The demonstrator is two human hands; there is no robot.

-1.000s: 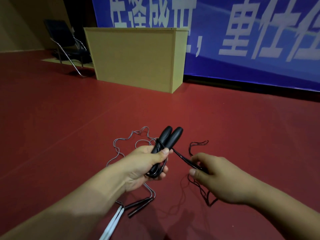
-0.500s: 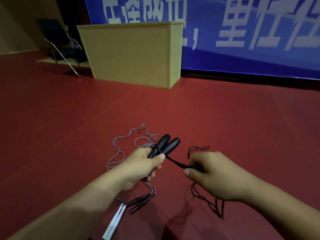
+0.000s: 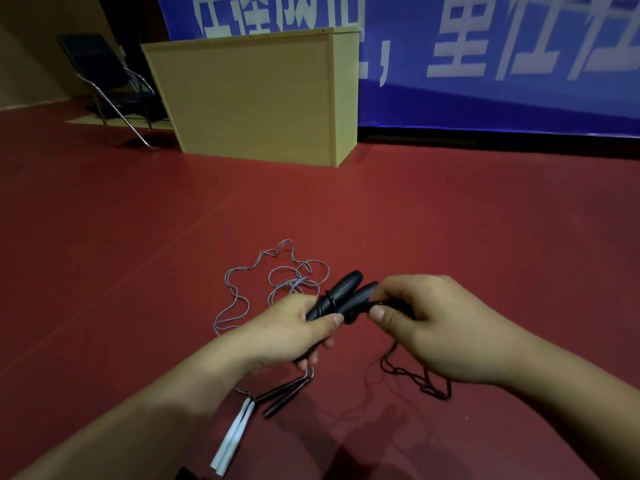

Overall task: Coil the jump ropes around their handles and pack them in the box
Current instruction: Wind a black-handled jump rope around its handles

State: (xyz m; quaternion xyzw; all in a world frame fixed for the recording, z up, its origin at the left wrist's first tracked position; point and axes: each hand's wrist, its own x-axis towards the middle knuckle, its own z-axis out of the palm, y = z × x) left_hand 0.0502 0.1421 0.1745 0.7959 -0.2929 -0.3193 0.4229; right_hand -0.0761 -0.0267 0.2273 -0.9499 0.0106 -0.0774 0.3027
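My left hand (image 3: 294, 329) grips two black jump rope handles (image 3: 344, 294) held side by side, with a few turns of black cord round them. My right hand (image 3: 436, 327) pinches the black cord (image 3: 420, 381) right next to the handles; its loose end hangs down to the red floor. On the floor beyond lies a grey rope (image 3: 277, 282) in loose loops. Below my left hand lie slim black handles (image 3: 285, 396) and white handles (image 3: 233, 438).
A tall tan wooden box (image 3: 256, 95) stands on the red floor (image 3: 450, 220) at the back. A dark folding chair (image 3: 110, 84) is left of it. A blue banner (image 3: 502, 57) with white characters covers the back wall.
My right hand has moved left, close up against the handles, bringing the black cord over them. The hanging cord is shorter. The camera has drifted nearer the tan box.
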